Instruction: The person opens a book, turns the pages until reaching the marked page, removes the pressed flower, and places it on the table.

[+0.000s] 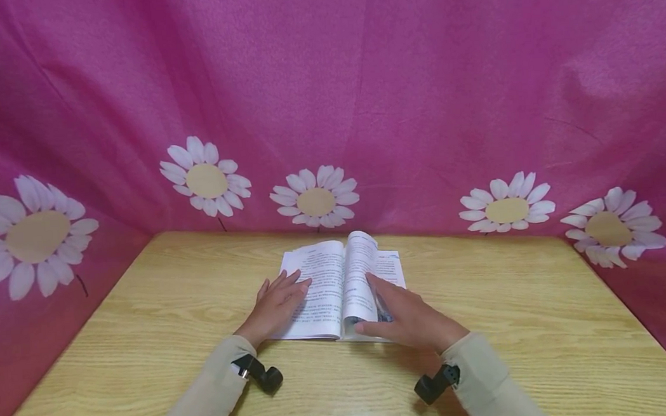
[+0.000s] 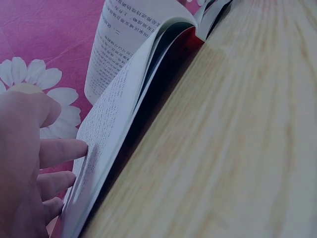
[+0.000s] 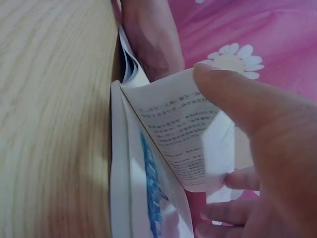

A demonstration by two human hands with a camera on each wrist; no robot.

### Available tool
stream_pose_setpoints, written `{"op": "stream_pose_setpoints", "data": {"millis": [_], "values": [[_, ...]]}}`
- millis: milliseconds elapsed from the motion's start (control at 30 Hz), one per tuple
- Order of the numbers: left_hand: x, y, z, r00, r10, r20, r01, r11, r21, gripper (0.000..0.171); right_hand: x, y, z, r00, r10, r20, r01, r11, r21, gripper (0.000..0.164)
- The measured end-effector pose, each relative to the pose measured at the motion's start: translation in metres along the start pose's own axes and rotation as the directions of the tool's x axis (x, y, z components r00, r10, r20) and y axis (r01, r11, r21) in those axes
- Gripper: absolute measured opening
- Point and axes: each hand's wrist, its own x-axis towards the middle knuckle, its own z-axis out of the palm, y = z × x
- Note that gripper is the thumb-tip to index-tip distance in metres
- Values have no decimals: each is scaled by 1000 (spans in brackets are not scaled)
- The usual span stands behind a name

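Observation:
A paperback book lies open on the table, dense print on its left page. One or more leaves form a raised, curling page near the spine. My left hand rests on the left page with its fingers spread; in the left wrist view its fingertips touch the paper. My right hand is at the raised page, thumb and fingers apart and fairly straight. In the right wrist view the thumb overlaps a page edge and the fingers touch the turned side. Below it shows a page with a blue picture.
The wooden table has a light grain and reaches back to a magenta cloth printed with white daisies. Black wrist cameras sit on both sleeves, close above the table.

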Motion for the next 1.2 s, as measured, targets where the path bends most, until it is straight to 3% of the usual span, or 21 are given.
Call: {"op": "stream_pose_setpoints", "data": {"millis": [300,767,1067,1200], "values": [[-1,0,0,1000,18,-15,-18,1000,10,42,4,-4,12,998,-69,-5,70,996,58,101],[-2,0,-3,1000,18,-7,-18,1000,7,44,5,-12,28,990,-138,-4,138,990,-4,107],[-1,1,-2,1000,24,7,-25,1000,13,44,3,-19,32,955,-290,-65,289,957,-34,103],[-1,0,-2,1000,29,6,-29,999,15,45,1,-24,35,930,-365,-30,364,930,-43,93]]}}
